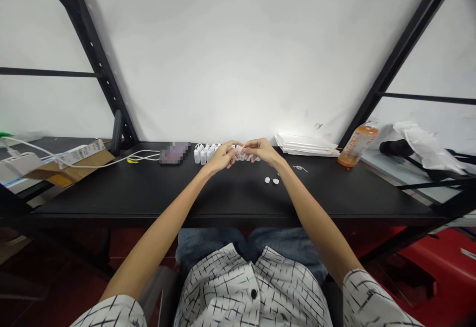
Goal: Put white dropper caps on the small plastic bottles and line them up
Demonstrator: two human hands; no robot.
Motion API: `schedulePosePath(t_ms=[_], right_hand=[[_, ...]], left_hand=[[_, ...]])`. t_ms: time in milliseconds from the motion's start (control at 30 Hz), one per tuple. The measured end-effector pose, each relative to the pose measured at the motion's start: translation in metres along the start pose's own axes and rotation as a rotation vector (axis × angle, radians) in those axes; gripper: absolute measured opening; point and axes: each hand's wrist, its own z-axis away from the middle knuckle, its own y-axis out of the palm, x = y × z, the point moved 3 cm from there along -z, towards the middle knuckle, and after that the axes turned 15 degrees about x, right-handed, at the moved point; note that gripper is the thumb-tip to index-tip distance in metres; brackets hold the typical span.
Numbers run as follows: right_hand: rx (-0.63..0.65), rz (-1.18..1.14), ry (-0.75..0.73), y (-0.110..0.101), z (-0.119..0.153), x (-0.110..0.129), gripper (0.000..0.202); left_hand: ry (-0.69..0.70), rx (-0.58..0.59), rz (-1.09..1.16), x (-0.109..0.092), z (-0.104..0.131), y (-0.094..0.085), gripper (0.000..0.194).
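Observation:
My left hand and my right hand meet above the back middle of the black table, fingers closed and fingertips nearly touching. Pinched between them is a small white dropper bottle, mostly hidden by the fingers, so its exact shape is hard to make out. Right behind the hands stand several small white dropper bottles in close rows, upright, partly covered by my fingers. In front of my right hand, two small white caps lie on the table, and part of another white piece shows beside my wrist.
A blurred-out phone-like object lies left of the bottles, beside a white cable and an opened cardboard box. Toward the right are a stack of white sheets, a white strip and an orange drink bottle. Black metal posts frame the table.

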Motion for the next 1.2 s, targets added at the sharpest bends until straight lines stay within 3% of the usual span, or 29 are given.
schedulePosePath(t_ms=[133, 267, 533, 733, 1200], right_hand=[[0.011, 0.001, 0.007, 0.001, 0.0, 0.0, 0.031], [0.022, -0.012, 0.016, 0.001, 0.0, 0.0, 0.033], [0.044, 0.035, 0.006, 0.002, 0.0, 0.001, 0.032], [-0.018, 0.112, -0.035, 0.005, 0.0, 0.003, 0.028], [0.074, 0.125, -0.07, 0.015, -0.001, 0.004, 0.027]], left_hand=[[-0.006, 0.0, 0.071, -0.002, 0.0, 0.002, 0.018], [-0.041, -0.005, 0.146, -0.003, 0.001, 0.004, 0.014], [-0.077, 0.028, 0.252, -0.003, 0.003, 0.005, 0.018], [-0.152, -0.04, 0.248, -0.001, 0.003, 0.006, 0.023], [-0.256, -0.061, 0.312, 0.003, 0.006, 0.002, 0.035]])
